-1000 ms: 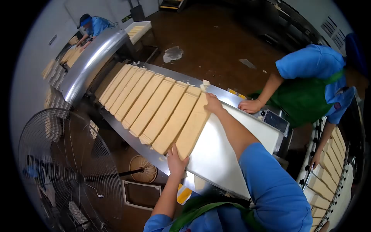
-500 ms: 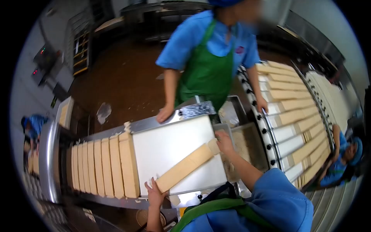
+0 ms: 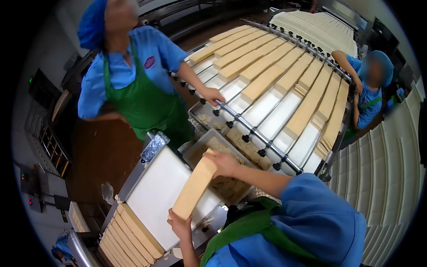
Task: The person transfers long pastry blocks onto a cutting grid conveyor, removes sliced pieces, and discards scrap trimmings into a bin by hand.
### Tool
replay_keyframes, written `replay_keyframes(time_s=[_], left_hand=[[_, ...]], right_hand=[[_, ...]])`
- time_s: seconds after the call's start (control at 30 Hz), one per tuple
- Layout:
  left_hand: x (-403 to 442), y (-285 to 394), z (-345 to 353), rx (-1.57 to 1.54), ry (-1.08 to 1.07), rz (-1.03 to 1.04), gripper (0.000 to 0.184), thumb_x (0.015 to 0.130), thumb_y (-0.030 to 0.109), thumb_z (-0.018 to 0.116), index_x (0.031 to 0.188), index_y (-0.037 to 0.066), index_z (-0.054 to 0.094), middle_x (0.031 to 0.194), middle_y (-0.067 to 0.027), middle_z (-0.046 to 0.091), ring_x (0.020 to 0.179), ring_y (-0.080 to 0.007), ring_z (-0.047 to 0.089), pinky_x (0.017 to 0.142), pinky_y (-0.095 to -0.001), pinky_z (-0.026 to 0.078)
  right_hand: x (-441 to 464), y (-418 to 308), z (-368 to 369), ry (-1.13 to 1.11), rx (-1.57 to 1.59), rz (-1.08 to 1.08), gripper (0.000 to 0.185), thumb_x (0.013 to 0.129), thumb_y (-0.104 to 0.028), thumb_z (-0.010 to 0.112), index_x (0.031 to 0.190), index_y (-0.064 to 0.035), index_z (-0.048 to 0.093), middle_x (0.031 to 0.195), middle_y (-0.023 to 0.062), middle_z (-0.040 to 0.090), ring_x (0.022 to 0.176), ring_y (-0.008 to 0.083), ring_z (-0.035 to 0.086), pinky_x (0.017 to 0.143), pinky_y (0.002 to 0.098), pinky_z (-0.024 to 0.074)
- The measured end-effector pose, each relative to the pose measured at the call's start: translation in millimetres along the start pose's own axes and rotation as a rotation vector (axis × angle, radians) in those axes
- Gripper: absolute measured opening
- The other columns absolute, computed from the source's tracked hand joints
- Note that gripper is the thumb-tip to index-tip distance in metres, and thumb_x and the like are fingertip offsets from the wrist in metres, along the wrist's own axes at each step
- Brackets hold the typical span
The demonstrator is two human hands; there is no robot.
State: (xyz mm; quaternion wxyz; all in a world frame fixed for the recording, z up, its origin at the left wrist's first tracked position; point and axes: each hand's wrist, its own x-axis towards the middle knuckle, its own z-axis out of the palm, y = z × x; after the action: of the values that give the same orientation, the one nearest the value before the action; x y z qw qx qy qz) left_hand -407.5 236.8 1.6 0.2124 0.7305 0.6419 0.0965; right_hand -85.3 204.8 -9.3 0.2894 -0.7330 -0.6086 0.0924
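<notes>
Between my two hands is a long, pale-yellow block (image 3: 194, 187), tilted and raised over the edge of a white work surface (image 3: 153, 184). My left hand (image 3: 180, 226) is closed around its lower end. My right hand (image 3: 223, 163) grips the upper end, above a bin (image 3: 189, 153) that holds pale broken scraps. Several similar blocks (image 3: 140, 229) lie side by side at the lower left end of the white surface. What the block is made of, I cannot make out.
A wide conveyor (image 3: 284, 133) with rods and black knobs carries several rows of pale blocks. A co-worker in a green apron (image 3: 151, 104) stands across from me, a hand on its rail. Another person (image 3: 371, 89) leans at its far side. Pale ribbed panels (image 3: 378, 164) stand right.
The block has been lifted off the white surface and swung toward the conveyor, held at both ends. My view has turned right. The co-worker's other hand has left the white surface's edge.
</notes>
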Motion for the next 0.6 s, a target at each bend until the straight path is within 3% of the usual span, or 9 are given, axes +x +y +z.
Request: replay_keyframes(time_s=[0.13,0.2,0.27,0.3,0.37,0.4,0.47,0.5,0.6], left_hand=[[-16,108,4,-0.131,-0.050,0.240,0.090,0.061,0.015,0.081,0.136,0.015,0.031,0.115,-0.0241,0.044,0.102,-0.0428,0.052,0.086,-0.0455,0.046],[-22,149,14,-0.171,-0.056,0.340,0.087,0.064,0.016,0.079,0.137,0.015,0.032,0.114,-0.0228,0.044,0.103,-0.0412,0.053,0.086,-0.0444,0.046],[-25,185,26,-0.302,-0.103,0.442,0.072,0.076,0.020,0.072,0.138,0.014,0.036,0.110,-0.0207,0.046,0.100,-0.0369,0.053,0.083,-0.0414,0.046],[-30,212,21,-0.377,-0.205,0.369,0.057,0.086,0.020,0.060,0.138,0.012,0.037,0.106,-0.0197,0.046,0.094,-0.0336,0.052,0.082,-0.0386,0.044],[-26,241,43,-0.386,-0.210,0.475,0.054,0.088,0.018,0.057,0.138,0.011,0.037,0.105,-0.0194,0.046,0.092,-0.0327,0.052,0.082,-0.0380,0.043],[-23,255,55,-0.400,-0.215,0.572,0.051,0.090,0.016,0.053,0.138,0.010,0.037,0.104,-0.0192,0.046,0.090,-0.0318,0.051,0.083,-0.0374,0.042],[-23,288,70,-0.351,-0.179,0.671,0.050,0.091,0.014,0.049,0.139,0.011,0.035,0.103,-0.0193,0.046,0.090,-0.0316,0.052,0.085,-0.0373,0.042],[-21,302,78,-0.325,-0.212,0.685,0.050,0.091,0.013,0.048,0.139,0.011,0.034,0.103,-0.0195,0.046,0.090,-0.0319,0.052,0.085,-0.0375,0.042],[-23,338,101,-0.259,-0.299,0.704,0.054,0.089,0.008,0.046,0.141,0.009,0.030,0.102,-0.0208,0.045,0.089,-0.0337,0.053,0.083,-0.0387,0.043]], right_hand=[[-35,72,-105,0.039,0.048,0.121,0.095,0.050,-0.039,0.083,0.132,-0.0164,0.040,0.117,0.0151,0.051,0.106,0.0331,0.054,0.087,0.0391,0.0458],[-47,91,-169,-0.093,0.047,0.290,0.097,0.053,-0.041,0.083,0.135,-0.0163,0.037,0.124,0.0152,0.048,0.108,0.0323,0.054,0.091,0.0400,0.0438],[-69,162,-179,0.134,0.132,0.142,0.092,0.061,-0.046,0.079,0.136,-0.0145,0.036,0.127,0.0178,0.048,0.108,0.0334,0.054,0.092,0.0424,0.0433],[-74,187,-183,0.147,0.132,0.145,0.092,0.061,-0.046,0.079,0.136,-0.0145,0.036,0.127,0.0178,0.048,0.108,0.0334,0.054,0.092,0.0424,0.0433],[-79,229,-190,0.201,0.076,0.541,0.081,0.070,-0.054,0.070,0.128,-0.0041,0.042,0.119,0.0201,0.055,0.104,0.0352,0.057,0.089,0.0437,0.0449],[-74,250,-193,0.213,0.081,0.541,0.081,0.070,-0.054,0.070,0.128,-0.0041,0.042,0.119,0.0201,0.055,0.104,0.0352,0.057,0.089,0.0437,0.0449],[-61,287,-201,0.052,-0.082,0.790,0.074,0.080,-0.058,0.058,0.119,0.0045,0.047,0.104,0.0261,0.061,0.096,0.0387,0.060,0.083,0.0448,0.0479],[-57,300,-207,0.080,-0.114,0.825,0.075,0.081,-0.061,0.053,0.109,0.0097,0.052,0.101,0.0247,0.062,0.094,0.0379,0.061,0.080,0.0429,0.0497],[-50,344,-229,0.100,-0.199,0.888,0.077,0.082,-0.063,0.050,0.108,0.0096,0.053,0.101,0.0243,0.062,0.092,0.0375,0.061,0.079,0.0426,0.0500]])
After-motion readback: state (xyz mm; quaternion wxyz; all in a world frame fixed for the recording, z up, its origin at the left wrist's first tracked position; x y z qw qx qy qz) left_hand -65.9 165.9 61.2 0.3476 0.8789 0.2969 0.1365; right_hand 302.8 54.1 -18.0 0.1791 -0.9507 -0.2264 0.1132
